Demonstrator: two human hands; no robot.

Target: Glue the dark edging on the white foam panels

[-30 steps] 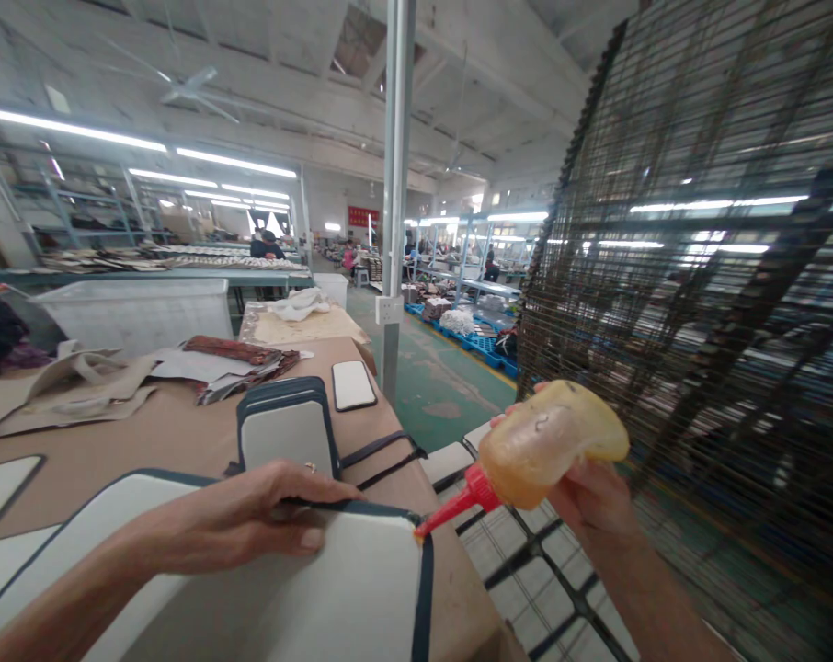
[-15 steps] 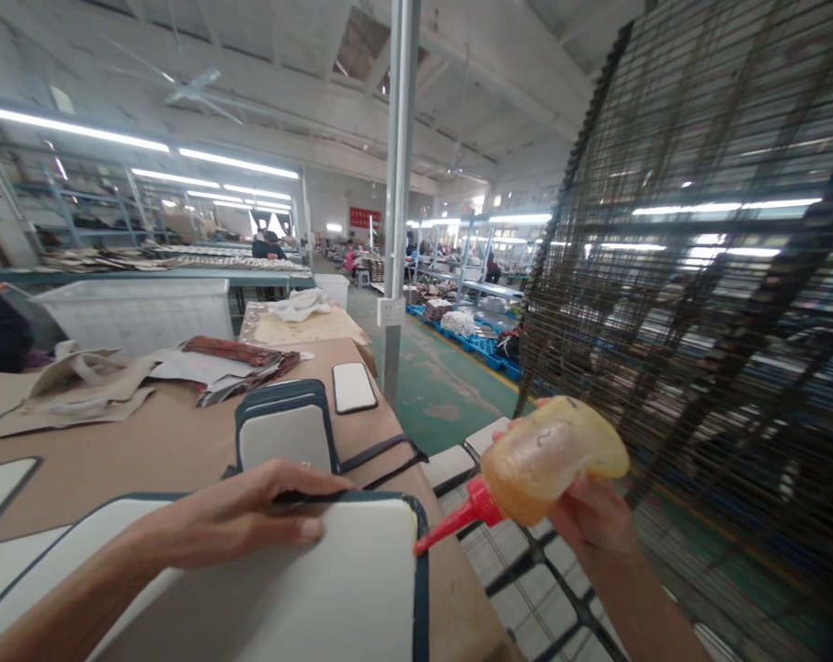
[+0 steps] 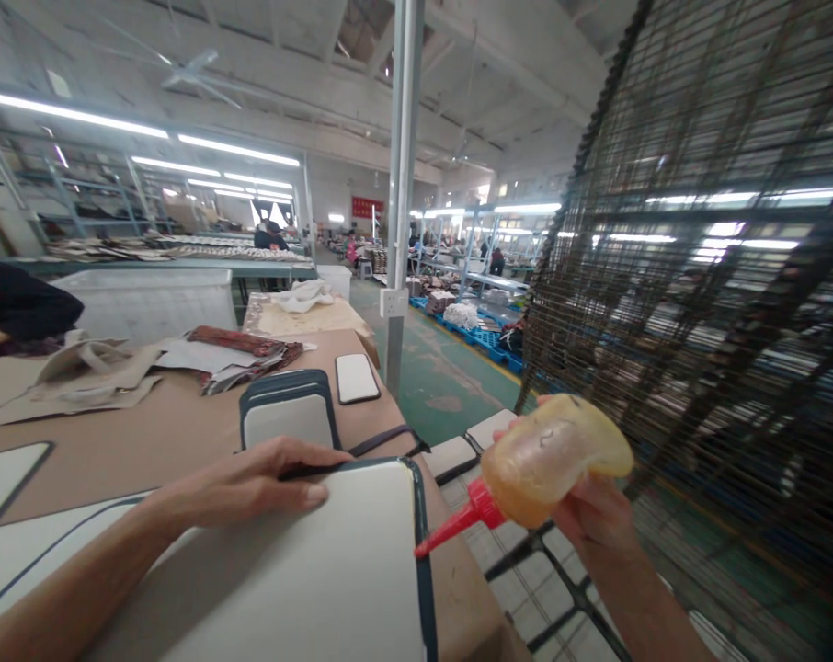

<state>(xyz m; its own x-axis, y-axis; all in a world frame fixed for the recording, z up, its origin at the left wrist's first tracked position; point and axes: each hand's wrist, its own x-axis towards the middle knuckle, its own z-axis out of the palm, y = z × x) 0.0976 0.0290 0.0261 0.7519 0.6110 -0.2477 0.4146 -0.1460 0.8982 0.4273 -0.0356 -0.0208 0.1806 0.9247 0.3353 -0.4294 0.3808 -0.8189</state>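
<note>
A large white panel (image 3: pixel 306 570) with a dark edge lies in front of me at the table's right side. My left hand (image 3: pixel 265 483) grips its far edge, thumb on the white face and fingers over the dark rim. In my right hand (image 3: pixel 592 506) is a glue bottle (image 3: pixel 551 455), tilted down to the left, holding amber liquid. Its red nozzle (image 3: pixel 450 531) touches the panel's right edge where white meets dark. A thin yellowish line shows along that edge near the far corner.
A stack of smaller dark-edged panels (image 3: pixel 289 418) and a single small panel (image 3: pixel 357 378) lie on the brown table (image 3: pixel 182 450). Fabric pieces (image 3: pixel 92 372) lie at left, near another person's dark sleeve (image 3: pixel 23 299). A wire rack (image 3: pixel 665 276) rises at right; a pole (image 3: pixel 397 230) stands beyond the table.
The panel and my left hand have shifted slightly up in view, while the nozzle stays at about the same spot, so it now sits farther down the right edge. The sleeve at left reaches further in.
</note>
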